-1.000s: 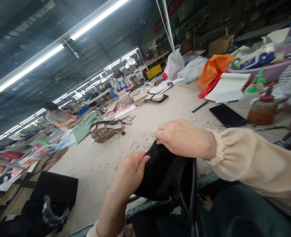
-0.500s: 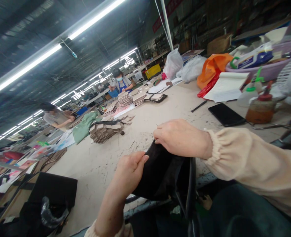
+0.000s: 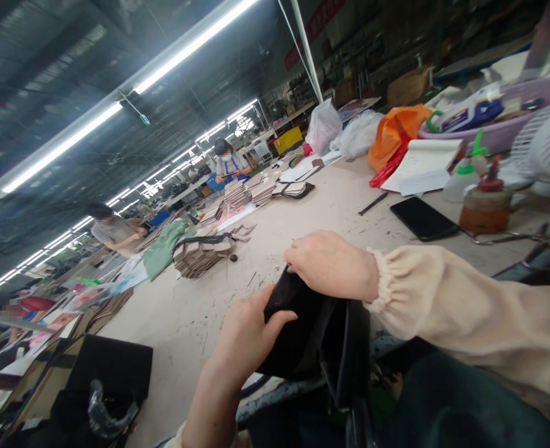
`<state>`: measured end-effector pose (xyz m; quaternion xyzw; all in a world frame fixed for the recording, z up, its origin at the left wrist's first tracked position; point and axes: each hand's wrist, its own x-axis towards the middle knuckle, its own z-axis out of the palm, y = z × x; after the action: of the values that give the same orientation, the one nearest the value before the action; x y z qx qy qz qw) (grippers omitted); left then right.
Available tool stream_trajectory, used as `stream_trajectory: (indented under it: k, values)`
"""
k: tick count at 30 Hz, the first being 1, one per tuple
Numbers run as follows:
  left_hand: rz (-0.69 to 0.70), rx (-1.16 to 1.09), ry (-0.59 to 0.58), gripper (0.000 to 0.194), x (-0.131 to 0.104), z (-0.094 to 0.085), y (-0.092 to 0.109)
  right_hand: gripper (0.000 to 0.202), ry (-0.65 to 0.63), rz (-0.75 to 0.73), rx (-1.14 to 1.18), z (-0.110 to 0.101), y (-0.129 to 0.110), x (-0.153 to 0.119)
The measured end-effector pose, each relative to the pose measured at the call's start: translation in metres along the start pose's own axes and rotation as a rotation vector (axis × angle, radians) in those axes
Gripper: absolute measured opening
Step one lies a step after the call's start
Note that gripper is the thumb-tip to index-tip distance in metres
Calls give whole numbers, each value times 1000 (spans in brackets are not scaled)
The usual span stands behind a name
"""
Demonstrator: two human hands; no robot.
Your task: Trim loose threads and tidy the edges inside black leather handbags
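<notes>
A black bag-like piece (image 3: 298, 330) hangs between my hands at the table's front edge, its folds and a strap-like edge on the right side. My right hand (image 3: 328, 264) pinches its upper edge, fingers closed. Lower and to the left, my left hand (image 3: 251, 330) lies against the piece's left side, thumb lifted over the front and the other fingers partly hidden behind the material, so it is wrapped round that edge.
Stacked brown pieces (image 3: 198, 255) and a green cloth (image 3: 165, 247) lie beyond my hands. A black phone (image 3: 424, 218), a jar of amber liquid (image 3: 484, 208) and a fan (image 3: 548, 146) stand right. Black bags (image 3: 111, 364) sit left. Two people work farther back.
My left thumb has lifted from its pinch and spread over the black piece. My right hand has shifted slightly left, still gripping the edge. The camera view has tilted a little.
</notes>
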<state>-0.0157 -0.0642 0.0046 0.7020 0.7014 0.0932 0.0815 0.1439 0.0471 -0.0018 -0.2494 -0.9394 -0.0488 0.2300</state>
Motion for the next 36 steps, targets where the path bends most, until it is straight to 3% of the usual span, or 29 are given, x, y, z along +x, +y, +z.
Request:
stream_trajectory:
  k: [4,9,14,17,28,36]
  values:
    - [-110,34,96,44,4,5,-2,24,-13,17,32,-1,3,-1]
    - [-108,13,128,31,8,8,-5,25,-5,47,24,-2,5,-1]
    - [-43,-2,73,22,13,6,-11,23,7,-36,75,-1,7,-3]
    - [-28,29,52,24,16,6,-13,23,-40,-131,155,-1,11,-6]
    - [7,32,22,30,17,9,-12,24,-209,-226,325,-8,15,-8]
    - [4,26,2,30,17,8,-11,25,-174,-324,340,-7,20,-8]
